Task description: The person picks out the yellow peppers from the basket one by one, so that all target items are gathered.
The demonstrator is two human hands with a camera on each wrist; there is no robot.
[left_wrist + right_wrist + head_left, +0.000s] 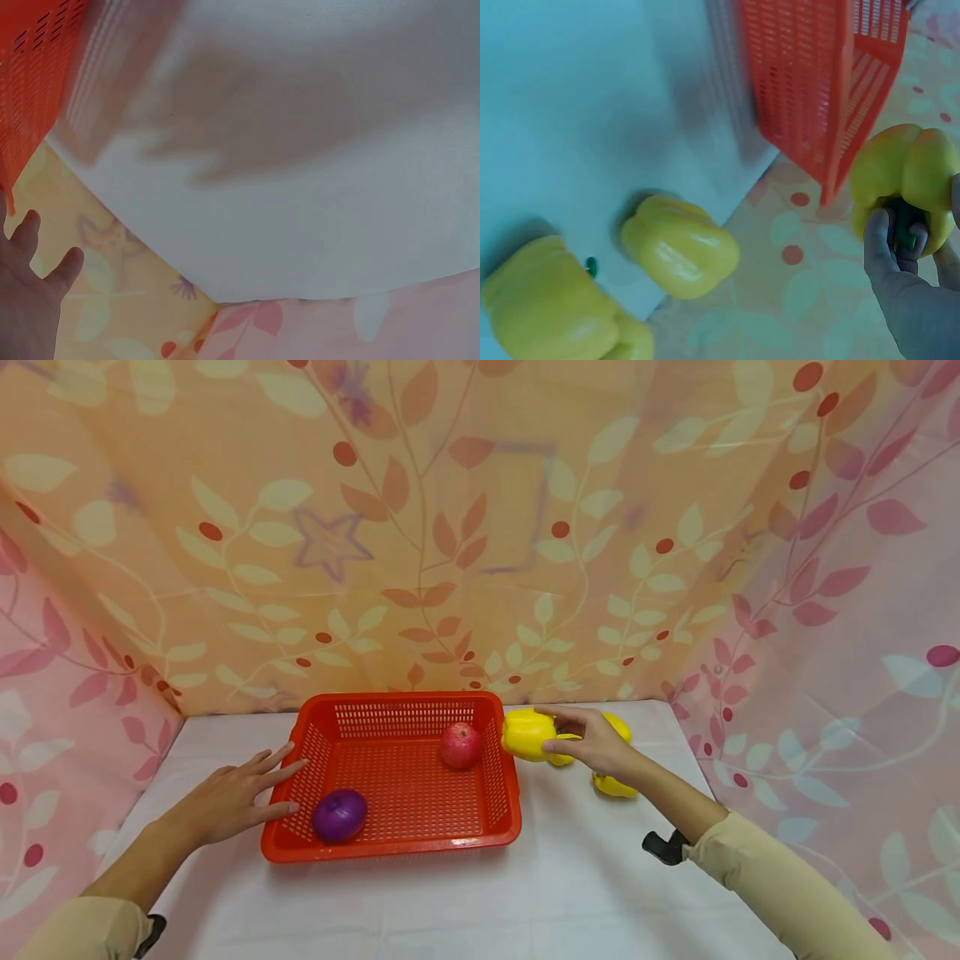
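My right hand (592, 743) grips a yellow bell pepper (528, 734) by its stem end, beside the right rim of a red plastic basket (408, 847). The right wrist view shows the fingers round the green stem of that pepper (904, 169). Fingers spread, my left hand (232, 797) lies at the basket's left rim, its fingertips over the edge. Inside the basket, a purple round vegetable (340, 815) sits at the front left and a red pomegranate (461, 745) at the back right. In the left wrist view only part of the left hand (30, 292) shows.
More yellow bell peppers lie on the white table right of the basket, partly behind my right hand; one pepper (679, 246) lies near the table's far edge. Floral cloth (420, 527) hangs behind the table and along both sides.
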